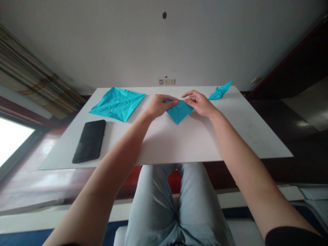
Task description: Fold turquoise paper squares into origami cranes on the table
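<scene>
A folded sheet of turquoise paper (178, 113) is held near the middle of the white table, one corner pointing toward me and crease lines across its face. My left hand (162, 104) grips its upper left edge, thumb on top and fingers behind. On the upper right edge my right hand (200, 103) pinches the paper with the thumb, its index finger arched above. The fingers partly hide the paper's far edge.
An unfolded, creased turquoise sheet (118, 103) lies at the table's left. Nearer me is a black phone or tablet (89, 140). At the back right rests a folded turquoise paper figure (219, 91). The white table (246, 136) meets a wall with sockets (166, 82).
</scene>
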Demonstrator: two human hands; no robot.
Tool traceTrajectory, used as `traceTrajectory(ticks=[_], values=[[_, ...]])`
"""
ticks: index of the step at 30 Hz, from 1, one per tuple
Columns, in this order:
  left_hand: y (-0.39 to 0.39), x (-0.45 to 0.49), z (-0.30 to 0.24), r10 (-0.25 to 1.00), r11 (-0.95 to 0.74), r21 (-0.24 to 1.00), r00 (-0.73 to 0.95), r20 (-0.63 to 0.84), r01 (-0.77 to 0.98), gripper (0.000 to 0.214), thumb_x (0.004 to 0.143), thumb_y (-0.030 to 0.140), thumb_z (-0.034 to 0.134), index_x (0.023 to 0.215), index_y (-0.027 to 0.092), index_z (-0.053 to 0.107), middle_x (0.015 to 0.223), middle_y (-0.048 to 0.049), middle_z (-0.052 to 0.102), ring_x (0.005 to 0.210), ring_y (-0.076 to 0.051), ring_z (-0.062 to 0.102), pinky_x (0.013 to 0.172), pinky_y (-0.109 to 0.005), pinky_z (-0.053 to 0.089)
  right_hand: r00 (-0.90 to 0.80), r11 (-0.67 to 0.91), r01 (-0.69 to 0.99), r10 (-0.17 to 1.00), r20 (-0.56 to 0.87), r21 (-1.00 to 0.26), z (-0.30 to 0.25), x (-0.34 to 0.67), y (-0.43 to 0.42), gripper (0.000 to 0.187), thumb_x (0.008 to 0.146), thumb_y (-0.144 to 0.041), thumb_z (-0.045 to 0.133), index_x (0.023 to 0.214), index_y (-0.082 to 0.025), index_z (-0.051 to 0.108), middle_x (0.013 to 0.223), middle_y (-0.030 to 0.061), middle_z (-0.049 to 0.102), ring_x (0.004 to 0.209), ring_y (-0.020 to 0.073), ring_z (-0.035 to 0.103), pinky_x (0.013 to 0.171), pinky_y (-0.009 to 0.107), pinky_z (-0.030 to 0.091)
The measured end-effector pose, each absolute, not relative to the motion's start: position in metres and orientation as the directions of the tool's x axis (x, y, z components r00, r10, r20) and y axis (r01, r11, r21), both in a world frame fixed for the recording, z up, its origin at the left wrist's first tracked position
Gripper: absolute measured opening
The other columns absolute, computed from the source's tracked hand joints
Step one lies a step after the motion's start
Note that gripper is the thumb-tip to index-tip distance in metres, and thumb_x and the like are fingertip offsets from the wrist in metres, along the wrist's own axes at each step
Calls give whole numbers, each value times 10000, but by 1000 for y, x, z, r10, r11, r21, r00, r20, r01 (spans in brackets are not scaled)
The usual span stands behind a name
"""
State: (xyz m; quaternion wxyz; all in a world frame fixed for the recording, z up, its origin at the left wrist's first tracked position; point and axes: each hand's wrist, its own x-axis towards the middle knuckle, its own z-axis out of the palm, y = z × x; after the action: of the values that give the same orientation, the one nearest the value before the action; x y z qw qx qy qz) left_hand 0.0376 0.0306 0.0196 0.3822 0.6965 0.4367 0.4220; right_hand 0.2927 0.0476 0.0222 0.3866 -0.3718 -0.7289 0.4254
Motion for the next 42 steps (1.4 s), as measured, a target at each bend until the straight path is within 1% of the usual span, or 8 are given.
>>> traceTrajectory(ticks=[11,16,19,26,31,35,39,42], values=[[31,31,22,923,-366,850,262,281,378,473,852,499,966,1210,205,870,1242,-128,867,1143,-305,799,1018,-429,652,-424,427,266,857,293,-864,13,295,52,487,963,-697,828,1199,-283,731,847,8,714,792,221,640,754,372,538],[30,28,12,878,-478,690,323,353,543,736,738,435,1040,1374,243,723,1492,-141,712,1195,-288,759,1027,-431,619,-380,564,513,825,418,-647,3,296,57,300,958,-517,851,1096,-265,765,1107,105,753,1086,325,691,1018,518,570],[27,31,8,877,-461,564,254,408,686,687,769,408,1022,1331,223,672,1411,-140,699,1258,-316,699,1094,-486,564,-339,587,591,804,489,-554,5,296,57,261,1019,-522,790,1047,-266,746,1167,121,756,1196,352,662,1137,567,516],[20,29,26,851,-525,544,394,347,654,200,951,341,773,1115,228,748,1205,-77,781,1076,-243,737,1115,-474,532,-420,551,425,823,382,-719,14,288,46,551,1027,-791,666,1054,-247,752,1071,90,816,941,265,668,864,408,531],[19,19,34,871,-460,597,464,160,658,289,920,298,694,1180,243,808,1218,-64,841,1204,-262,778,1135,-441,547,-550,503,401,801,237,-766,15,285,40,637,956,-859,709,1035,-233,793,1004,85,813,918,265,668,809,383,507],[17,14,40,881,-410,620,466,80,669,285,973,412,671,1163,251,809,1226,-55,860,1227,-268,781,1157,-444,538,-567,462,442,808,160,-769,16,292,42,628,947,-864,727,942,-239,792,965,85,814,907,280,682,849,411,522],[19,9,41,903,-358,648,425,58,672,386,924,562,765,1113,226,765,1158,-87,847,1141,-278,785,1063,-426,569,-594,436,446,797,105,-782,19,299,44,553,881,-804,831,887,-253,780,1009,92,821,928,291,702,866,429,538],[21,4,40,892,-340,667,452,6,663,535,857,577,847,1249,232,732,1141,-90,850,1116,-275,794,1025,-419,579,-623,431,446,779,74,-784,21,303,43,489,768,-705,958,873,-264,775,1114,96,830,988,299,710,879,431,561]])
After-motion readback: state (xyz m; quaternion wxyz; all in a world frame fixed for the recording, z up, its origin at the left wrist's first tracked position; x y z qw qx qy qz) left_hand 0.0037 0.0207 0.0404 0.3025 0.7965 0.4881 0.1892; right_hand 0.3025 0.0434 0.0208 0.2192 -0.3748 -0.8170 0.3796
